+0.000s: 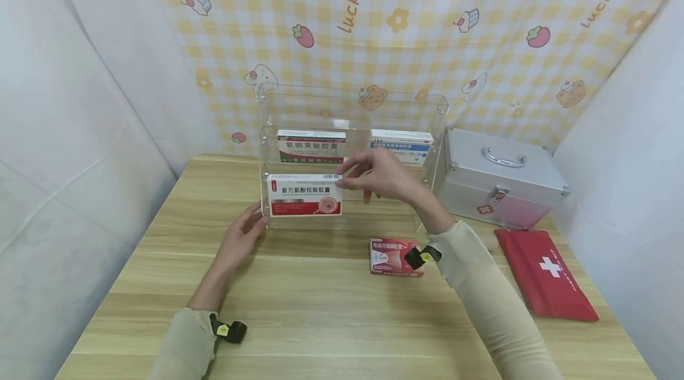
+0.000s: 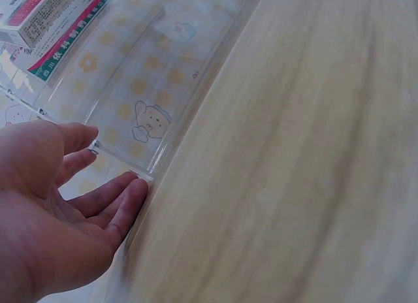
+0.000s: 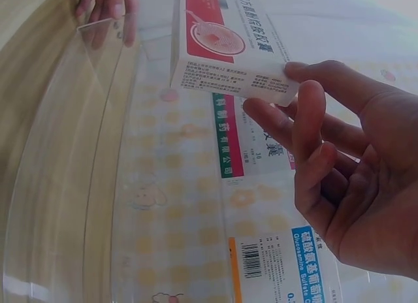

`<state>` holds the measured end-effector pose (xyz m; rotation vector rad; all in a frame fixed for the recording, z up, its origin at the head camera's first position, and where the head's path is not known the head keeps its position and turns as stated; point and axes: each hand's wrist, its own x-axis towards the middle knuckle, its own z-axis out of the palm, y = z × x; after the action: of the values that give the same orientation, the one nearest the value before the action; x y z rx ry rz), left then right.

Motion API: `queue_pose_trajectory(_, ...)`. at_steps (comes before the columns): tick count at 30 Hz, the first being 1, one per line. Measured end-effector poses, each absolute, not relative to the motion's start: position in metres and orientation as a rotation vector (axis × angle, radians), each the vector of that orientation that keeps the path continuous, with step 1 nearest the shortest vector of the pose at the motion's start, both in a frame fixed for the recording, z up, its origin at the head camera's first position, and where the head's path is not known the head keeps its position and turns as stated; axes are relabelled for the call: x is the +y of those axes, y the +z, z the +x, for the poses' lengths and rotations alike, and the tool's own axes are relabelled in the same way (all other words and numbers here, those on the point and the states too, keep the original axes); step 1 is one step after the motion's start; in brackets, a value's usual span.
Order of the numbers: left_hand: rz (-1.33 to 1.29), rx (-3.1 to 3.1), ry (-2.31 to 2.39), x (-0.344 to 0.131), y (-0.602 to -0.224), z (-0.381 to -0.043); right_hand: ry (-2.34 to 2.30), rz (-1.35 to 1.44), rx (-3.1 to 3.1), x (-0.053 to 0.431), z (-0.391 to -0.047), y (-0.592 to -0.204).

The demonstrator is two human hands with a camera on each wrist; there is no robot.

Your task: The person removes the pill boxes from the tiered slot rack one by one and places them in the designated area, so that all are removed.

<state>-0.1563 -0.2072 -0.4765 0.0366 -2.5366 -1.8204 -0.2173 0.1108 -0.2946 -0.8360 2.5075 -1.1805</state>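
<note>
My right hand (image 1: 380, 173) pinches the right end of a white and red medicine box (image 1: 304, 196) between thumb and fingers. The box stands upright at the left of the lower tier of a clear acrylic rack (image 1: 352, 108). In the right wrist view, the other fingers curl loosely below the box (image 3: 215, 38). At the rack's lower left side is my left hand (image 1: 244, 238), its relaxed fingertips right at the edge, as the left wrist view also shows. On the tier above stand a green and red medicine box (image 1: 312, 147) and a blue and white one (image 1: 408, 145).
A pink medicine box (image 1: 390, 258) lies on the wooden table (image 1: 320, 314) before the rack. To the right are a silver case (image 1: 502, 172) with a handle and a red first-aid pouch (image 1: 550, 276). A checked curtain (image 1: 417, 53) hangs behind.
</note>
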Motion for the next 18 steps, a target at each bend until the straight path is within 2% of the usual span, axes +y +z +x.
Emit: queue_pose_trajectory(18, 0.015, -2.543, -1.813, -0.208, -0.475, -0.155, -1.203, -0.833, 2.435, 0.113, -0.216, -0.316)
